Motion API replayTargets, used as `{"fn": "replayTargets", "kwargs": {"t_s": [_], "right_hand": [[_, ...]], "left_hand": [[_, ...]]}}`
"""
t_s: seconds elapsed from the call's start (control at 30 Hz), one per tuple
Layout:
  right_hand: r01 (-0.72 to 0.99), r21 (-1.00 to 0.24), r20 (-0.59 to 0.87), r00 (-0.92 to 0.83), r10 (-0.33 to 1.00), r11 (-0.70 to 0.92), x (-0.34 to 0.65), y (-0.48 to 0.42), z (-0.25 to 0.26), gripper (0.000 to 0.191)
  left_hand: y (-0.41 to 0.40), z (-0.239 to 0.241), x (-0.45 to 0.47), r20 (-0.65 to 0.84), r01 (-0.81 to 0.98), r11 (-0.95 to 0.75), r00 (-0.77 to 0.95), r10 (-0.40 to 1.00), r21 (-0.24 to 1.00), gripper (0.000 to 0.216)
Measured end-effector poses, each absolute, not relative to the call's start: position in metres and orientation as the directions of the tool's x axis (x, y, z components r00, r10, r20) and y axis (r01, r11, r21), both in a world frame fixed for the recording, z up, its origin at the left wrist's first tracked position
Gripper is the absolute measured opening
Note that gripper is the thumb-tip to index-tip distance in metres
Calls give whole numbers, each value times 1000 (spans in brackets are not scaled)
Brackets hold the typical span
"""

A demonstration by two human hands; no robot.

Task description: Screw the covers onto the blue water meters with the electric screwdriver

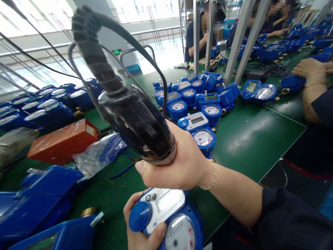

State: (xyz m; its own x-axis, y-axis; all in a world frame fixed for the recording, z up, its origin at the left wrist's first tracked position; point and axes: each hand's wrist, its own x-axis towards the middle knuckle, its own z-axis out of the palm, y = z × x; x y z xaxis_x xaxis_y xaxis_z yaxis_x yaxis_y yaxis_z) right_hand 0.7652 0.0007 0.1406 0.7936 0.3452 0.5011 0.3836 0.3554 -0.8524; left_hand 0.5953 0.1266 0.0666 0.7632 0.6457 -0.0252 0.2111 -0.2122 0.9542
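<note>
Right hand wrapped tight around a black power screwdriver, fingers closed on its lower body; the tool is glossy, fat at the grip, with a ribbed cable sleeve rising up and left and thin black cords looping from the top. Tool held upright-tilted above the near edge of the green bench. A beaded bracelet shows on the right wrist.

Left hand at the near edge, fingers curled around a blue water meter: round blue cap on the left, white faceplate with a small display, a clear dial window below. The meter sits directly under the tool.

Just beyond, a cluster of like blue meters mid-bench. Left: an orange box and a crumpled plastic bag. Far right, another person's forearm rests on the bench
</note>
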Motion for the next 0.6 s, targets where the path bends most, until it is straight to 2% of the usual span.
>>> {"fn": "replayTargets", "kwargs": {"t_s": [0.4, 0.6], "right_hand": [[428, -838, 523, 808, 272, 339, 760, 3, 145, 40], [439, -838, 536, 773, 339, 323, 759, 1, 145, 40]], "left_hand": [[125, 67, 596, -23, 229, -220, 740, 672, 948, 82], [124, 67, 595, -55, 227, -173, 743, 667, 958, 84]]}}
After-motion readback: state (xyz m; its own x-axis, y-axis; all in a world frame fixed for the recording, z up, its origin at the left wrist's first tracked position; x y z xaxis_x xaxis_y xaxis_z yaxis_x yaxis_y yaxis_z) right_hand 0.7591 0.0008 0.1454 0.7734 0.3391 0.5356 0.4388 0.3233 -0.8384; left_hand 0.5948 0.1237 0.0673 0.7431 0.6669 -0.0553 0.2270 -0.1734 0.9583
